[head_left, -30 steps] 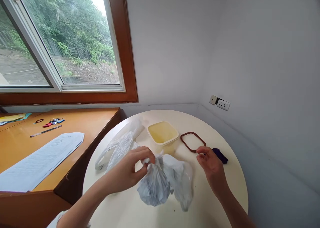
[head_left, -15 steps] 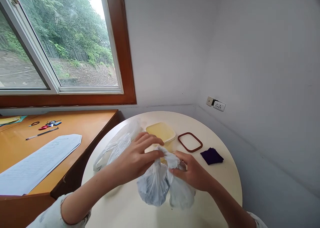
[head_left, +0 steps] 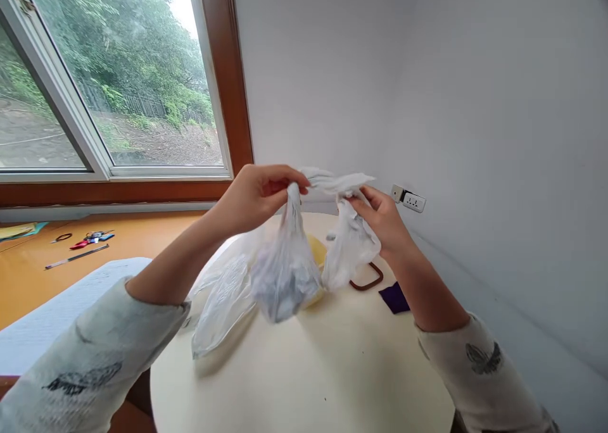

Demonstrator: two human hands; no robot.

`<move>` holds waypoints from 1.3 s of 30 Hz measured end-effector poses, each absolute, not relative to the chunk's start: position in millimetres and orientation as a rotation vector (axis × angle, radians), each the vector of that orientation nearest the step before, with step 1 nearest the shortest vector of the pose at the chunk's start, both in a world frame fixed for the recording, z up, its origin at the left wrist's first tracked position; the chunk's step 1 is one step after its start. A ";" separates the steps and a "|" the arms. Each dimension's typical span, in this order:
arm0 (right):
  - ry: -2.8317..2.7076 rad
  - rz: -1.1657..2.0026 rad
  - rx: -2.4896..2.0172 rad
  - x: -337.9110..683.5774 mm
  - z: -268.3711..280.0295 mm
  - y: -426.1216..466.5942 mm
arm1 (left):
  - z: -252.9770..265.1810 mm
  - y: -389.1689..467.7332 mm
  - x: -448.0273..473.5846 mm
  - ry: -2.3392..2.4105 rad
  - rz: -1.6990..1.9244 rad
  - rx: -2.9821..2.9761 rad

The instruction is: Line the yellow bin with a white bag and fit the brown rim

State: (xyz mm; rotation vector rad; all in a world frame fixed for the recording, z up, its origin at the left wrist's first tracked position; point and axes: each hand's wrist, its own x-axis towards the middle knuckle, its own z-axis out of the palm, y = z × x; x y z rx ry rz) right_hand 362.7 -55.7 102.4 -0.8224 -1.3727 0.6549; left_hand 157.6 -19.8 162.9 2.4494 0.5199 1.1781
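Note:
My left hand [head_left: 256,199] is closed, its fingertips pinching the twisted top of a white plastic bag [head_left: 285,281] in the air over the round table. A bulging part of the bag hangs below that hand, with something greyish showing through. My right hand [head_left: 380,221] is closed on a gathered part of the same white plastic, which droops beneath its fingers. A crumpled strip stretches between both hands. Behind the bag, a yellow container [head_left: 317,251] is mostly hidden. To its right lie a dark red rounded frame [head_left: 368,287] and a folded purple cloth [head_left: 394,298], both partly covered.
Another clear plastic bag [head_left: 221,325] lies on the left of the round cream table [head_left: 304,382]. A wooden desk [head_left: 137,233] at left carries papers [head_left: 71,313], a pen [head_left: 76,257] and keys [head_left: 92,238]. Walls and a socket [head_left: 413,202] stand behind.
Both hands have risen with the white plastic bag and moved apart, stretching its top between them. The clear bag on the table has shifted toward me.

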 end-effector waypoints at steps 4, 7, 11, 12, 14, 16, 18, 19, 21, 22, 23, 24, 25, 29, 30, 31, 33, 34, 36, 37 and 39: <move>-1.360 0.588 -0.779 369.0 113.0 -37.3 | 177.9 -2.0 169.6 0.457 1.248 2.454; -1.359 0.577 -0.766 373.7 111.5 -24.8 | 178.6 16.3 176.4 0.473 1.258 2.486; -1.350 0.637 -0.826 381.2 97.2 -9.1 | 163.0 38.0 181.4 0.556 1.186 2.555; -1.340 0.658 -0.846 382.9 93.0 -6.0 | 157.4 41.7 181.7 0.585 1.166 2.579; -1.320 0.705 -0.878 385.6 86.2 -1.6 | 146.3 47.1 181.1 0.639 1.131 2.616; -1.313 0.749 -0.904 386.7 82.1 0.5 | 137.0 50.8 179.1 0.675 1.100 2.628; -1.317 0.779 -0.936 386.5 80.6 0.9 | 130.5 53.7 176.3 0.702 1.080 2.621; -1.324 0.787 -0.951 386.0 80.4 0.8 | 128.1 55.0 174.7 0.718 1.075 2.613; -1.347 0.802 -0.971 385.0 79.8 1.0 | 123.9 57.3 171.0 0.760 1.067 2.588; -1.359 0.812 -0.979 384.8 79.1 1.6 | 121.6 58.3 169.0 0.779 1.046 2.574; -1.371 0.824 -0.991 384.8 77.8 2.7 | 118.8 59.2 166.9 0.792 1.011 2.559; -1.382 0.832 -1.009 385.1 76.1 4.4 | 115.3 60.1 164.7 0.797 0.964 2.538; -1.396 0.831 -1.033 385.7 74.1 6.7 | 111.0 61.0 162.4 0.796 0.919 2.507; -1.537 0.661 -1.171 389.1 66.3 18.6 | 87.6 65.0 153.9 0.813 0.828 2.296; -1.587 0.595 -1.202 389.7 65.6 21.0 | 81.3 66.0 152.6 0.833 0.819 2.248; -1.636 0.531 -1.224 389.9 65.6 22.9 | 75.4 66.7 151.8 0.853 0.809 2.209; -1.726 0.424 -1.244 389.1 68.1 24.3 | 66.0 67.0 152.2 0.874 0.787 2.138; -1.770 0.381 -1.237 387.9 70.3 23.9 | 63.0 66.2 153.4 0.870 0.777 2.104; -1.863 0.303 -1.177 384.1 75.9 21.7 | 60.4 63.0 158.0 0.845 0.755 2.049; -1.907 0.253 -1.129 381.4 78.9 20.4 | 60.6 60.7 161.1 0.831 0.740 2.031; -1.984 0.112 -1.037 375.2 84.6 18.2 | 62.4 56.2 168.4 0.785 0.710 2.006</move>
